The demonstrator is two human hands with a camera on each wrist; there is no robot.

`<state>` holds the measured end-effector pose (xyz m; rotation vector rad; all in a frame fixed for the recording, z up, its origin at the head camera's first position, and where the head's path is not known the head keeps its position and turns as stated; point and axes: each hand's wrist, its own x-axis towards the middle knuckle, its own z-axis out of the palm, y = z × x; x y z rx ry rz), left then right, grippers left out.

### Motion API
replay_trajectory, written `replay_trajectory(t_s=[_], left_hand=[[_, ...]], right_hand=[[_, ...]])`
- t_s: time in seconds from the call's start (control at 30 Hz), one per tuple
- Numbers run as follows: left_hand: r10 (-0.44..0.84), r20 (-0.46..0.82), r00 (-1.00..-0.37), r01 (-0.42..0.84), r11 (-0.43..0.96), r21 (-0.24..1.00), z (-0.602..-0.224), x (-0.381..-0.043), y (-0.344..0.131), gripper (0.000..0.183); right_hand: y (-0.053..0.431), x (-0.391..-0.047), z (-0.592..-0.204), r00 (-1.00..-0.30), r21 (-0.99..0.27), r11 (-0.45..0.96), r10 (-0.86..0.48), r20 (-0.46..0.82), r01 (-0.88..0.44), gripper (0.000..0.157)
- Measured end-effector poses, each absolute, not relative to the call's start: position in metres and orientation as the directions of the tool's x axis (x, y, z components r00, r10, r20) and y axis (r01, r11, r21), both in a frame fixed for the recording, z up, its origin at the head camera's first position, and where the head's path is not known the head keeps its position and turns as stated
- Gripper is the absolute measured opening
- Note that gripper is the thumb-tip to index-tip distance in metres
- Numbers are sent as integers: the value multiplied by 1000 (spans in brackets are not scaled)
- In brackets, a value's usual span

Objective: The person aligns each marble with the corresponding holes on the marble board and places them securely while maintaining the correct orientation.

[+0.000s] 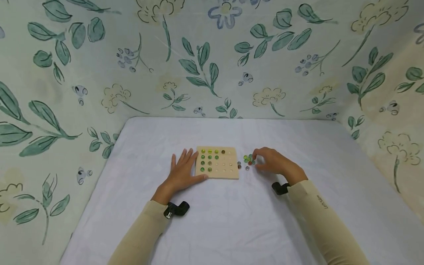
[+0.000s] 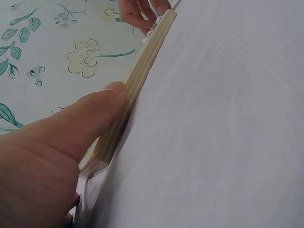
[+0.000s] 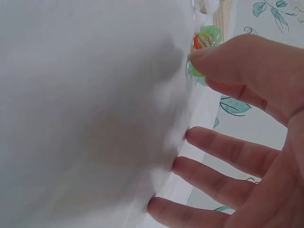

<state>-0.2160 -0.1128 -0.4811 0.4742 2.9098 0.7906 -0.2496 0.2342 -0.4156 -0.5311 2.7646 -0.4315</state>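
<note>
A light wooden board (image 1: 220, 174) with rows of small round hollows lies on the table. Green and yellowish glass marbles (image 1: 203, 157) fill several hollows on its left and along its back row. My left hand (image 1: 180, 173) spreads its fingers along the board's left side, the thumb pressing the front edge, as the left wrist view also shows. Right of the board, my right hand (image 1: 276, 162) reaches over loose marbles (image 1: 246, 158). In the right wrist view its thumb touches a green marble (image 3: 195, 70), the other fingertips are close to the cloth, and the thumb partly hides the index finger.
A white cloth (image 1: 212, 221) covers the table. Floral fabric (image 1: 212, 81) hangs behind it and at both sides. A clear marble (image 1: 247, 168) lies slightly in front of the loose group, and darker ones (image 1: 239, 165) sit against the board's right edge.
</note>
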Motion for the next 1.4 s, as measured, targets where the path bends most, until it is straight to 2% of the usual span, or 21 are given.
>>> replay_trajectory(t_s=[0.6,1.2,1.4], left_hand=[[314,6,-949,274,820,503,-481,-215,-112,104],[312,-3,-950,268,822,503,-481,-216,-112,105],[309,-6,-951,266,827,495,-482,-217,-112,106]], right_hand=[[230,-252,-420,-900,-328,898,-375,-224,-293,8],[226,-251,-420,-916,-324,917,-317,-246,-231,5],[231,-250,-416,-902,-336,906,-350,-251,-258,5]])
